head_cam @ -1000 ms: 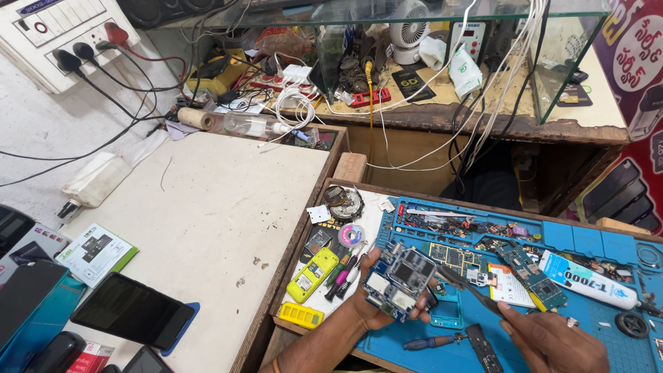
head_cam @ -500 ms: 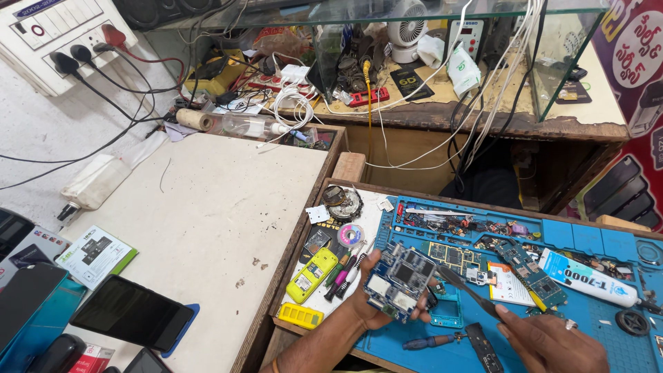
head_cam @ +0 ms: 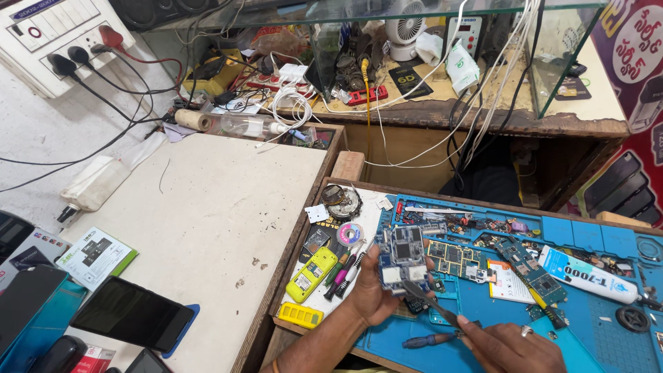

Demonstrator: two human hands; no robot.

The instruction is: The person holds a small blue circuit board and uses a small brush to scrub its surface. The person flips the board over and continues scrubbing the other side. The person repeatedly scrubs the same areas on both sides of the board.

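Two hands at work: left hand point(head_cam: 369, 293) clamps one circuit board point(head_cam: 402, 259), right hand point(head_cam: 511, 347) pinches one pair of tweezers point(head_cam: 431, 304) over blue mat point(head_cam: 587, 331).

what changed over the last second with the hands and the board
Little changed. The left hand keeps holding the circuit board over the blue mat, and the right hand keeps the tweezers with their tip at the board's lower edge; both shifted only slightly. The yellow phone, glue tube and other boards stayed put.
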